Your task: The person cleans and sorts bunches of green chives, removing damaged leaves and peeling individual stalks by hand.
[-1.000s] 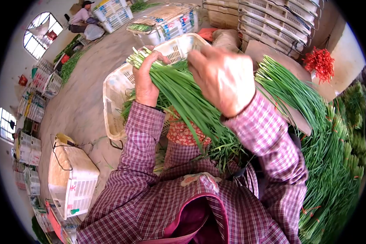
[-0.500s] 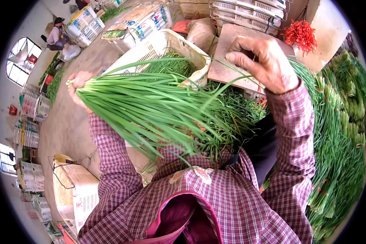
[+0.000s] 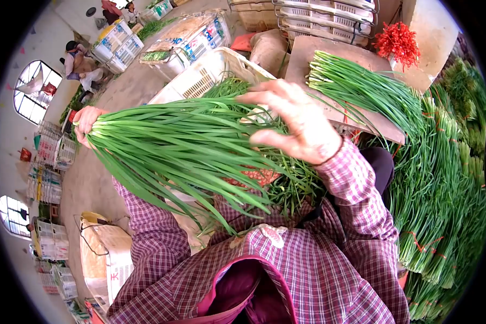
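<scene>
My left hand (image 3: 86, 125) is closed around the pale stem ends of a bunch of garlic chives (image 3: 173, 137). The long green leaves fan out to the right across my front. Over the leaf tips is my right hand (image 3: 289, 121), slightly blurred, with its fingers spread and nothing visible in them. I cannot tell if it touches the leaves. Loose chive leaves (image 3: 294, 189) lie in a heap below it. Another chive bunch (image 3: 356, 83) rests on a board (image 3: 302, 48) beyond my right hand.
A white plastic basket (image 3: 170, 92) with greens stands in front. Tied chives (image 3: 437, 216) are piled on the right. Red ties (image 3: 397, 46) hang by stacked crates (image 3: 324, 24). A lidded box (image 3: 110, 254) stands at left; a person (image 3: 81, 65) sits far back left.
My right hand has moved left and down from above the board, and its fingers have spread. The held chives have shifted slightly left. The bunch on the board now shows.
</scene>
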Tool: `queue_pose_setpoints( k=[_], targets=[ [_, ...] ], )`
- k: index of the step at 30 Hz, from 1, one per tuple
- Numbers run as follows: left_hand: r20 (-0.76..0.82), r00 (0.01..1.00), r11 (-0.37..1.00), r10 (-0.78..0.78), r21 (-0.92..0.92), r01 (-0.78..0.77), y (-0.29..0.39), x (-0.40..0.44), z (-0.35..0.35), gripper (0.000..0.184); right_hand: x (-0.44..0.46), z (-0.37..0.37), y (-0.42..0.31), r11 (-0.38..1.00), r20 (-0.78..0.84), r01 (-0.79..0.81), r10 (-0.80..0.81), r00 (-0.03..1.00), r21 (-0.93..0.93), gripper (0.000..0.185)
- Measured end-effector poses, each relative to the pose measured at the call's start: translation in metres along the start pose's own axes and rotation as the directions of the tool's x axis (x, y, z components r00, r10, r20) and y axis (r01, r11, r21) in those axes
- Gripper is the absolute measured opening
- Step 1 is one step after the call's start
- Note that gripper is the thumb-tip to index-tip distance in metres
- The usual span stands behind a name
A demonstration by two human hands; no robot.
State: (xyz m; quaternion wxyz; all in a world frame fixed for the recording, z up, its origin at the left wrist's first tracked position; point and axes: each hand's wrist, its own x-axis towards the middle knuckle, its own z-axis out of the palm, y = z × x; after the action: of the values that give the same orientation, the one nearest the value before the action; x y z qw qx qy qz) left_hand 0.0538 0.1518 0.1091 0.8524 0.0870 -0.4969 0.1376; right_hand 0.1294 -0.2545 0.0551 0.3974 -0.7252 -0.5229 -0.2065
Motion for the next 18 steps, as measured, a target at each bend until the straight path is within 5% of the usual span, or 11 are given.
queue_pose_setpoints(
  k=[2, 4, 5, 7, 9, 10, 13, 16, 18],
  targets=[
    [0.003, 1.000, 0.994, -0.001, 0.108, 0.000, -0.005, 0.006, 0.008, 0.019, 0.001, 0.024, -0.008, 0.999, 0.040, 0.036, -0.038, 0.999, 0.030, 0.061],
    [0.052, 0.984, 0.985, -0.169, -0.003, 0.170, 0.006, 0.013, 0.005, 0.024, -0.016, 0.055, -0.008, 0.998, 0.243, 0.060, -0.065, 0.968, 0.029, 0.062],
    [0.058, 0.978, 0.979, -0.200, -0.034, 0.202, 0.007, 0.017, 0.008, 0.026, -0.028, 0.067, -0.011, 1.000, 0.388, -0.003, 0.009, 0.922, -0.016, 0.052],
    [0.107, 0.979, 0.983, -0.175, -0.032, 0.179, 0.016, 0.027, 0.009, 0.026, -0.065, 0.095, 0.002, 0.985, 0.421, 0.065, 0.008, 0.907, -0.158, 0.019],
    [0.119, 0.978, 0.983, -0.170, -0.051, 0.177, 0.018, 0.032, 0.015, 0.025, -0.105, 0.103, 0.026, 0.994, 0.391, -0.014, 0.056, 0.919, -0.108, 0.026],
    [0.119, 0.979, 0.984, -0.168, -0.045, 0.175, 0.021, 0.033, 0.019, 0.025, -0.122, 0.101, 0.038, 0.968, 0.506, -0.063, 0.181, 0.843, -0.242, 0.025],
    [0.073, 0.971, 0.973, -0.229, 0.004, 0.229, 0.018, 0.034, 0.032, 0.024, -0.141, 0.074, 0.064, 0.845, 0.467, -0.187, 0.446, 0.763, -0.501, 0.012],
    [0.172, 0.976, 0.990, -0.135, 0.049, 0.128, 0.026, 0.047, 0.029, 0.027, -0.121, 0.030, 0.064, 0.732, 0.337, -0.395, 0.632, 0.698, -0.555, 0.015],
    [0.124, 0.979, 0.987, -0.159, 0.055, 0.153, 0.069, 0.061, 0.032, 0.028, -0.103, 0.005, 0.058, 0.820, 0.201, -0.433, 0.527, 0.826, -0.373, 0.015]
  ],
)
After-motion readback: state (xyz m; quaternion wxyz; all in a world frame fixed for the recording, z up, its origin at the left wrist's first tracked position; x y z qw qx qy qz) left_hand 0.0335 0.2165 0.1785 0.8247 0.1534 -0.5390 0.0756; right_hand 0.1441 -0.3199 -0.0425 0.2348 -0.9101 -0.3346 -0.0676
